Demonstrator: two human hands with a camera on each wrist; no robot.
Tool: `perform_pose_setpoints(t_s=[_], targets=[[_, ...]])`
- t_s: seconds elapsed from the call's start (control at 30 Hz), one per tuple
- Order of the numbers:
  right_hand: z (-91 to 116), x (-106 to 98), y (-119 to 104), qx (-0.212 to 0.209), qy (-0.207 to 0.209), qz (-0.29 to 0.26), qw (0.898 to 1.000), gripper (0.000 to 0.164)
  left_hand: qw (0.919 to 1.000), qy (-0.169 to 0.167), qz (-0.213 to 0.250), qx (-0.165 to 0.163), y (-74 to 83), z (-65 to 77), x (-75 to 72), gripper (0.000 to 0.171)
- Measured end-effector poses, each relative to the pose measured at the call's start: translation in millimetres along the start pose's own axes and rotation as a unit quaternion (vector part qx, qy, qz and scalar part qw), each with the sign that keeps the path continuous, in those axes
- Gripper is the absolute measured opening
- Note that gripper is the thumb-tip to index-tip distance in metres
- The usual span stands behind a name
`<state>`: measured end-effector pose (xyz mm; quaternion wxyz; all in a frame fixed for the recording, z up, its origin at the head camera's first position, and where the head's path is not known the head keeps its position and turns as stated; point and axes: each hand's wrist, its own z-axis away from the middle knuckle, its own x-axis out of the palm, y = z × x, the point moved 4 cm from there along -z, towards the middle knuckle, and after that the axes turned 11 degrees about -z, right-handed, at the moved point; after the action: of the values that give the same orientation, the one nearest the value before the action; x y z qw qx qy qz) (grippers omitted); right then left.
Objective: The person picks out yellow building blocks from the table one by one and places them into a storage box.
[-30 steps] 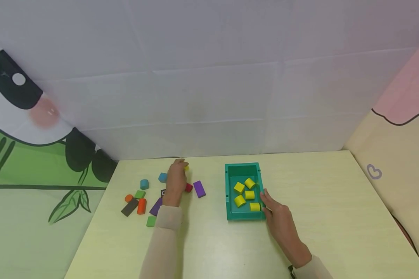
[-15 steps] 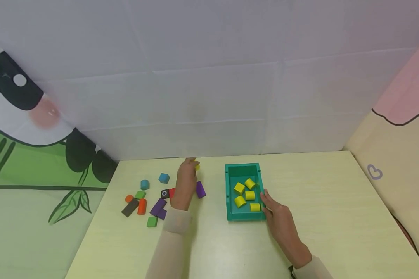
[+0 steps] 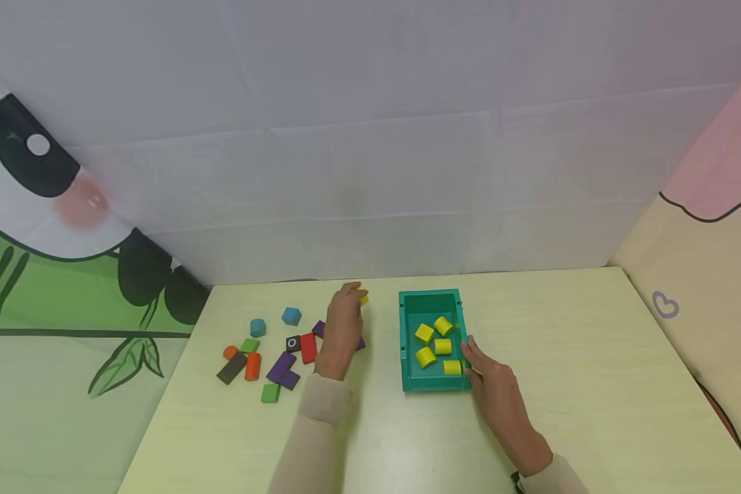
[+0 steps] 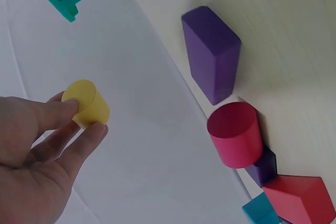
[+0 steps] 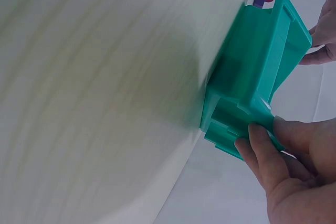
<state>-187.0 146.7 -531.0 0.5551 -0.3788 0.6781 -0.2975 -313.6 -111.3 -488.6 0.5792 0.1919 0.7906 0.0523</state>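
Note:
My left hand (image 3: 344,326) pinches a yellow cylinder block (image 4: 93,106) between thumb and fingertips, raised over the back of the table. In the head view most of that block is hidden behind the fingers. To its right stands a teal plastic box (image 3: 429,302) with several yellow blocks (image 3: 442,346) lying inside. My right hand (image 3: 500,398) grips the box's right side near the front corner; in the right wrist view its thumb is at the rim and the fingers lie against the outer wall.
Left of the box lie loose blocks: a purple block (image 4: 212,51), a red cylinder (image 4: 239,140), a red block (image 3: 309,348), a blue block (image 3: 291,316), a dark block (image 3: 231,368) and a green block (image 3: 270,393). A white cloth (image 3: 370,171) hangs behind the table.
My left hand has moved right toward the box with the yellow cylinder block, uncovering the red and purple blocks behind it. The right hand and box have stayed put.

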Motion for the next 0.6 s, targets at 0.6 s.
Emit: perform_pose_setpoints(t_s=[0.6], targets=[[0.2,0.2,1.9,-0.006,0.001,-0.005,1.0,0.057,0.9995,-0.023,0.018,0.009,41.8,6.8,3.1,0.028]])
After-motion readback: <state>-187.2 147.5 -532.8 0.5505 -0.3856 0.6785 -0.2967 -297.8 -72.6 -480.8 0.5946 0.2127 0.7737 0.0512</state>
